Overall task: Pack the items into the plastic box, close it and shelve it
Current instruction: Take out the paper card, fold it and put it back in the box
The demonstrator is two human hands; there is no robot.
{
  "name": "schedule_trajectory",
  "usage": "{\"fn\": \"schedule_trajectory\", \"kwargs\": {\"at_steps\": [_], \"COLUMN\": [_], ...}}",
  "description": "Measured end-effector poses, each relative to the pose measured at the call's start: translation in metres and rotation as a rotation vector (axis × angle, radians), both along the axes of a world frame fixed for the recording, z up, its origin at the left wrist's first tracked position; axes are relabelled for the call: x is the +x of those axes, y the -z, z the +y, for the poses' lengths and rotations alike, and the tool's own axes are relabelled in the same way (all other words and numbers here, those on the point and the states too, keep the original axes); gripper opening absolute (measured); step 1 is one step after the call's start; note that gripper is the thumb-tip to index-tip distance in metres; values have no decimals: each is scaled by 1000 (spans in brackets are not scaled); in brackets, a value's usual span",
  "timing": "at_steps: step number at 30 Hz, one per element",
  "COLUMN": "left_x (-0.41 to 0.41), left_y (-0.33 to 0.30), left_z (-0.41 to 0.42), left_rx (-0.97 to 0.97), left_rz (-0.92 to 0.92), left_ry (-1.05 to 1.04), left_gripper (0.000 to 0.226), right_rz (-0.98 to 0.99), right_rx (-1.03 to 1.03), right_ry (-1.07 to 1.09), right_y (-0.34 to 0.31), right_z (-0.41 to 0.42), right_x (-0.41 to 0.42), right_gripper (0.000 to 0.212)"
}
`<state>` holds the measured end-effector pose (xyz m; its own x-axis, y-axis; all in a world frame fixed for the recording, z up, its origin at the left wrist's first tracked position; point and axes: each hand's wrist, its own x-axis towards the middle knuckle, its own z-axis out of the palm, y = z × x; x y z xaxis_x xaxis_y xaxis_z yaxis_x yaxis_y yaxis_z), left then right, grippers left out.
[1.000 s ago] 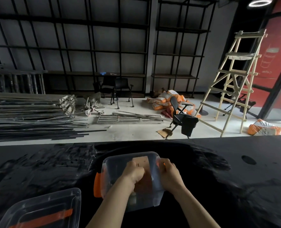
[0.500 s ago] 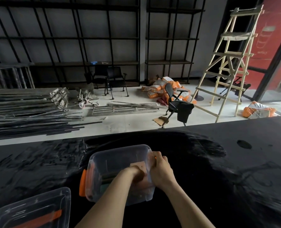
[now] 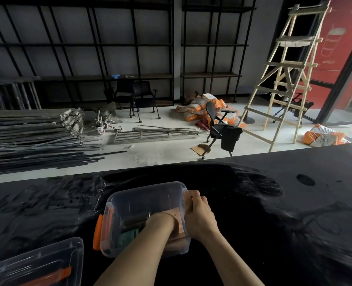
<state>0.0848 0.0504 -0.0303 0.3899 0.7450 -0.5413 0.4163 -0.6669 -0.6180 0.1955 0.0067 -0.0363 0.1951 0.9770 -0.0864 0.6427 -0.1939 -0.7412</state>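
A clear plastic box [image 3: 142, 199] with orange latches stands open on the black counter [image 3: 274, 213] in front of me. My left hand [image 3: 160, 222] reaches down inside it, pressing a tan flat piece [image 3: 176, 216] against the box's right wall; its fingers are hidden, so its grip cannot be told. Dark and green items [image 3: 129, 232] lie on the box floor. My right hand [image 3: 199, 213] grips the box's right rim from outside. The clear lid [image 3: 36, 263] with an orange handle lies at the lower left.
Beyond the counter's far edge lies a floor with a pile of metal bars [image 3: 32, 139], a black office chair [image 3: 222, 126], orange-white sacks [image 3: 204, 108] and a wooden ladder [image 3: 288, 75]. Black shelving [image 3: 109, 48] lines the back wall.
My left hand has sunk deeper into the box with the tan piece. My right hand slid from the piece to the box's right rim. The view tilted up slightly.
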Motion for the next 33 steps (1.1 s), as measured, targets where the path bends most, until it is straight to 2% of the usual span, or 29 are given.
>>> {"fn": "schedule_trajectory", "kwargs": {"at_steps": [1,2,3,4,7,9,11,13,15,19,22,26,30,33], "left_x": [-1,10,7,7,5,-5,-16,-20,-21,-18,-16,-11,-6,-7], "left_y": [9,21,17,5,-3,-9,-14,-18,-14,-3,2,8,0,0], "left_z": [-3,4,1,-2,-2,3,6,2,-1,2,1,1,1,1], "left_rx": [63,-64,-161,-196,19,96,39,-86,-155,-159,-210,-182,-177,-189], "left_rz": [-42,-130,-203,-215,-388,-525,-727,-825,-815,-809,-789,-769,-688,-706], "left_ry": [-12,-210,-342,-351,-406,-421,-394,-377,-367,-398,-412,-374,-259,-295], "left_gripper": [60,46,43,43,38,29,24,23,28,34,33,28,45,49], "right_rz": [-3,-6,-10,-15,-27,-27,-26,-21,-10,3,10,6,-4,-4], "right_rx": [-2,-4,-5,-7,-21,-20,-18,-20,-15,-5,6,15,20,11], "right_ry": [-1,1,3,5,-6,-18,-9,-3,3,-18,-2,14,32,35], "right_y": [0,0,-1,-2,-6,-8,-9,-10,-10,-10,-6,-3,-1,-2], "right_z": [-1,-1,-1,-2,-3,-4,-4,-4,-5,-5,-3,-1,-2,-1], "right_x": [0,0,0,0,1,2,1,0,-1,0,1,-1,-2,-3], "right_gripper": [37,37,37,37,35,34,36,37,38,38,38,39,38,38]}}
